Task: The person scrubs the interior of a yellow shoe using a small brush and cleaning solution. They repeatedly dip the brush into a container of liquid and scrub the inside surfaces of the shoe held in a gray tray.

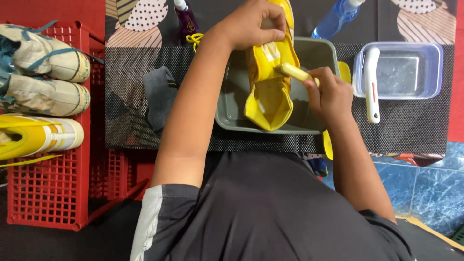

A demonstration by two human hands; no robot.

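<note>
A yellow high-top shoe [268,92] stands over a grey plastic basin [316,58], its opening toward me. My left hand [251,23] grips the shoe near its toe end at the top of the view. My right hand [329,94] holds a small pale yellow brush [296,72] whose head touches the shoe's side panel.
A clear tub [432,72] with a white-handled brush [371,84] lies at the right. A blue spray bottle [333,19] and a dark bottle [186,19] stand behind. A grey cloth [159,96] lies left of the basin. A red crate [53,188] carries several shoes.
</note>
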